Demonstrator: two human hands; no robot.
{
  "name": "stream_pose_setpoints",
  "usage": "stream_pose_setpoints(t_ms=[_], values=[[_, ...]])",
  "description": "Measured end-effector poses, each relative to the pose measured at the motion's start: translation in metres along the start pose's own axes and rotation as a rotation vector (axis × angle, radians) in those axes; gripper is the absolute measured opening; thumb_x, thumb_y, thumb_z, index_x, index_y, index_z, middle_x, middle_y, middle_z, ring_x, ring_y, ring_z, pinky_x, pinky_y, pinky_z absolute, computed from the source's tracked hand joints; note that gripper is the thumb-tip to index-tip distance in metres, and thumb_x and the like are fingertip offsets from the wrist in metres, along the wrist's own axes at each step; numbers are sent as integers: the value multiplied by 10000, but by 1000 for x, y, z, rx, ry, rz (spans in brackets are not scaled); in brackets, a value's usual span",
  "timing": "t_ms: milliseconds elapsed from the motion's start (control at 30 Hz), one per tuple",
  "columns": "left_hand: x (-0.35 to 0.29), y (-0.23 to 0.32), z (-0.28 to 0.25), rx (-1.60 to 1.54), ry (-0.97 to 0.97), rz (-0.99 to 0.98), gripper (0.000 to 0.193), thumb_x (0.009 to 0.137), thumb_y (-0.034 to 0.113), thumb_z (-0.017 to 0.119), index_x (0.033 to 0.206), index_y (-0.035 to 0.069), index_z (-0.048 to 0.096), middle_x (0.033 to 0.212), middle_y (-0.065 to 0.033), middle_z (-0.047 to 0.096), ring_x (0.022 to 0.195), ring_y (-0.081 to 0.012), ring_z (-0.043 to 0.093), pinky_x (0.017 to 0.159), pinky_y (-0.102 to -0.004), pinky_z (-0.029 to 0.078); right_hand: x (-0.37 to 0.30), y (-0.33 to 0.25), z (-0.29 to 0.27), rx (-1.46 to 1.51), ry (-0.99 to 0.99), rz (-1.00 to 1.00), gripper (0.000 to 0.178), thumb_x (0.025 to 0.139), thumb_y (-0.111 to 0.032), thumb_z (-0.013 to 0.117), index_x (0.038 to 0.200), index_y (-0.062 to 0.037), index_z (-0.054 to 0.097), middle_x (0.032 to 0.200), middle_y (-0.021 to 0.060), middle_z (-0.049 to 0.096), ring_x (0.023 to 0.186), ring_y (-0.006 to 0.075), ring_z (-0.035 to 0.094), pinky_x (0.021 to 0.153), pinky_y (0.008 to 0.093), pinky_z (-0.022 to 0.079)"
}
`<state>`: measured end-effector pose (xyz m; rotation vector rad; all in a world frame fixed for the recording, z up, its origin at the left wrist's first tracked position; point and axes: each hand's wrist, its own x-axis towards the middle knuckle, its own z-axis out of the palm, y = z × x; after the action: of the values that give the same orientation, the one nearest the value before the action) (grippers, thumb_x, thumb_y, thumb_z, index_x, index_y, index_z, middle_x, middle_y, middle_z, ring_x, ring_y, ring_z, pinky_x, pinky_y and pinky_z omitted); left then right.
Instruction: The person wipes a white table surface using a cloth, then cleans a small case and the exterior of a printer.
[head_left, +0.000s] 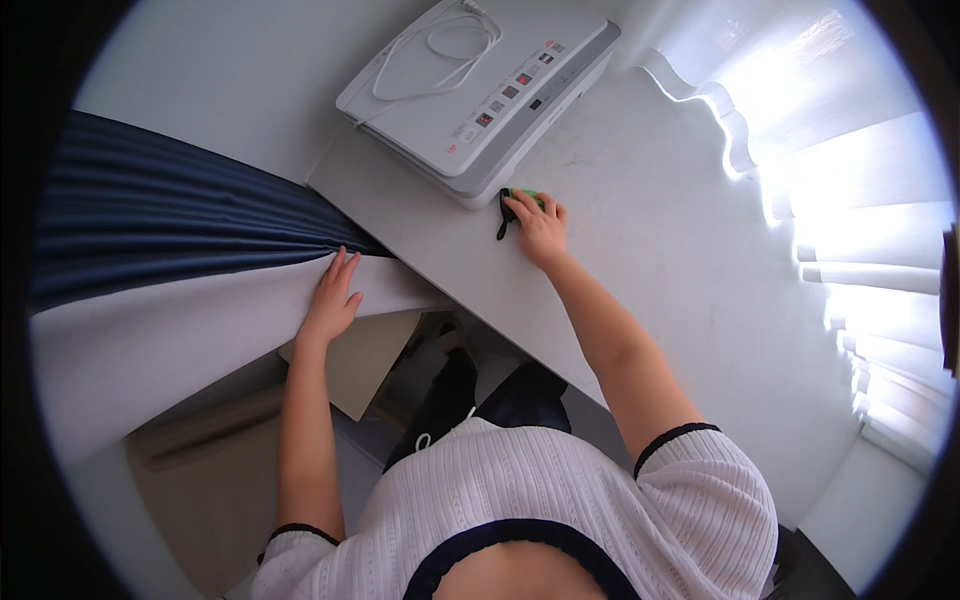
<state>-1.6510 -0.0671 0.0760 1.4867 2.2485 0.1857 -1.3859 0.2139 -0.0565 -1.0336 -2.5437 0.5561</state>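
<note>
On the white tabletop, my right hand closes over a small green-and-black object with a short black strap. Its kind is mostly hidden by my fingers. The object lies right beside the front corner of a white printer. My left hand lies on a dark blue curtain with a white lining, its fingers stretched out and the tips at the seam between blue and white. Nothing shows gripped in the left hand.
A coiled white cable rests on the printer's lid. Bright sheer white curtains hang along the right. Under the tabletop's left edge are a beige panel and my legs; a brownish surface is at lower left.
</note>
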Motion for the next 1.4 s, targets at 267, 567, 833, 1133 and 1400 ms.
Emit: stream_pose_setpoints(t_ms=[267, 567, 833, 1133, 1400], values=[[37, 6, -2, -180, -111, 212, 630, 887, 86, 583, 1468, 101, 342, 1555, -206, 237, 1440, -345, 243, 1163, -387, 225, -74, -42, 1, 147, -64, 15, 423, 740, 54, 533, 1067, -158, 696, 1196, -21, 640, 1065, 265, 532, 913, 377, 443], [32, -6, -10, -159, -171, 344, 646, 870, 81, 601, 1462, 79, 341, 1565, -210, 198, 1429, -376, 247, 1153, -400, 249, -263, 92, -50, -374, 500, 1301, 516, 835, -133, 508, 1350, -176, 504, 1408, -10, 505, 1177, 317, 430, 989, 487, 345], [27, -26, -3, -177, -35, 263, 672, 901, 79, 573, 1503, 158, 283, 1606, -132, 113, 1394, -317, 336, 1077, -433, 360, -102, -26, 18, -237, 195, 927, 626, 885, -342, 506, 1480, -240, 341, 1561, -21, 305, 1358, 328, 320, 1056, 536, 255], [23, -30, -7, -185, -86, 235, 654, 898, 95, 585, 1485, 92, 295, 1595, -182, 118, 1439, -354, 239, 1148, -400, 260, -34, -119, 56, 8, -79, -31, 292, 870, -194, 555, 1156, -165, 603, 1440, 45, 445, 1390, 302, 332, 1149, 535, 200], [21, -37, -14, -192, -66, 211, 640, 908, 102, 575, 1486, 103, 301, 1596, -175, 121, 1446, -345, 225, 1152, -399, 248, -176, -12, -12, -71, 283, 181, 333, 704, -4, 603, 1018, -114, 607, 1220, 77, 562, 1271, 300, 451, 1102, 482, 323]])
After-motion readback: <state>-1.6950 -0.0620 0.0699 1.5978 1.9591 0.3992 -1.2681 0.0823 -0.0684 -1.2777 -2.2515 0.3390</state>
